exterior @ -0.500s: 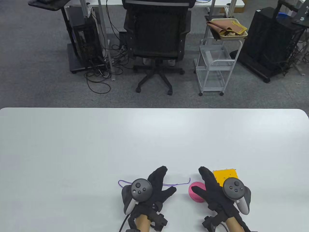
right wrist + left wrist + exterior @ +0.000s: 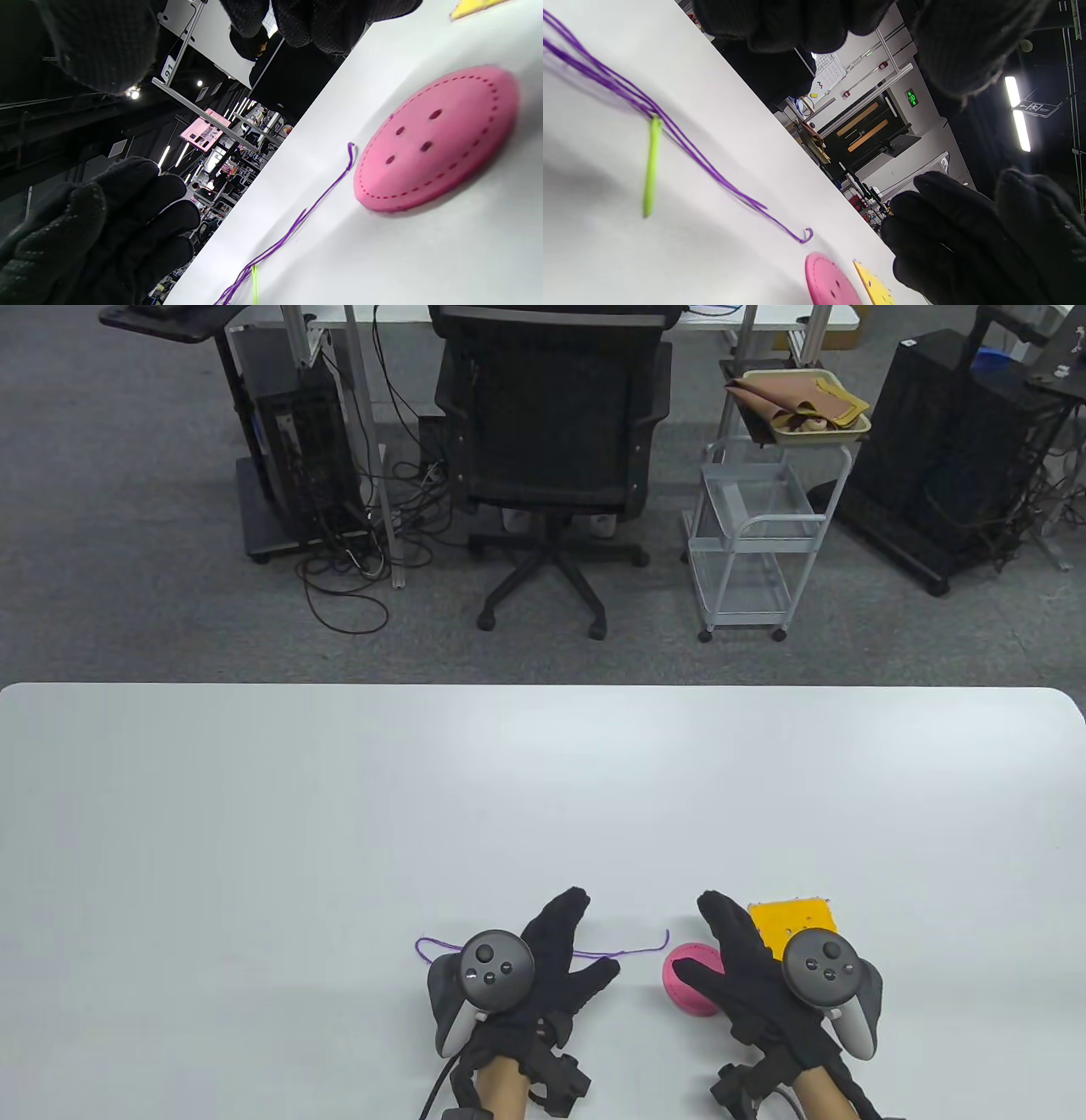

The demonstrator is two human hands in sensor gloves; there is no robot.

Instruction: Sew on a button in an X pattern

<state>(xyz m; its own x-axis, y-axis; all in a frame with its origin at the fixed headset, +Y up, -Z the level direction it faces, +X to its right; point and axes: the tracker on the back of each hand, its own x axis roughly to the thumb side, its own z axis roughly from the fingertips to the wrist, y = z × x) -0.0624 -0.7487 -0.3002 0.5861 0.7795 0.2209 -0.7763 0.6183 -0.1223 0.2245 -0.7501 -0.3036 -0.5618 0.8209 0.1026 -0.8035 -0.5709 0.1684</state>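
Observation:
A pink four-hole button lies on the white table near the front edge, also in the right wrist view. A yellow square piece lies just right of it. A purple thread runs left from the button under my left hand. A green needle sits on the thread. My left hand is open and lies flat over the thread, holding nothing. My right hand is open, spread over the button's right side and part of the yellow piece.
Beyond the table's far edge stand a black office chair, a white cart with a tray of fabric, and computer racks. The button and yellow piece show low in the left wrist view.

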